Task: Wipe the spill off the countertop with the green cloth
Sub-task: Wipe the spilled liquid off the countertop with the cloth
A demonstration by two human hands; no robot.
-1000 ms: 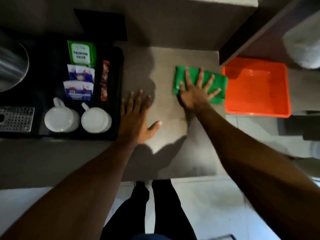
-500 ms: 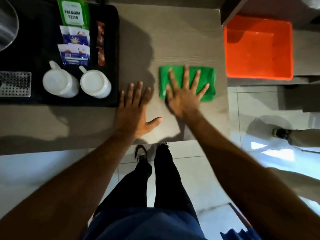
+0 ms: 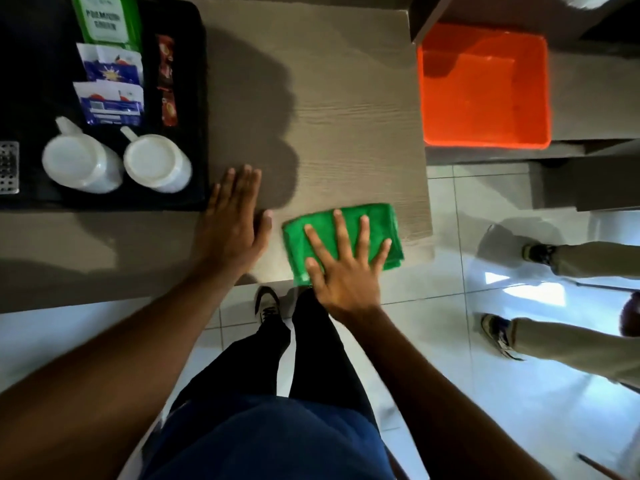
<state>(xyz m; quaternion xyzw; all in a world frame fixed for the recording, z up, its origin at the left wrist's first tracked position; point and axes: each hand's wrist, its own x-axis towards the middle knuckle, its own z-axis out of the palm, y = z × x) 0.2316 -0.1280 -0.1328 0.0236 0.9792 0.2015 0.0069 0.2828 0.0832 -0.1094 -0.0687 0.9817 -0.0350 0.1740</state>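
Note:
The folded green cloth [image 3: 379, 220] lies at the near right corner of the grey wood-grain countertop [image 3: 346, 116], its near edge at the counter's front edge. My right hand [image 3: 346, 268] presses flat on the cloth with fingers spread; the palm hangs past the counter's edge. My left hand [image 3: 232, 230] rests flat on the counter just left of the cloth, fingers together, holding nothing. I cannot make out a spill on the surface.
A black tray [image 3: 202, 133] at the left holds two upturned white mugs [image 3: 81, 161] [image 3: 156, 162] and several sachets [image 3: 110, 98]. An orange bin [image 3: 485, 88] sits on a lower ledge to the right. Another person's legs [image 3: 571, 258] stand on the tiled floor at the right.
My right hand has dragged the green cloth from the far right of the counter toward me, to the front edge. The left hand stayed flat beside the tray.

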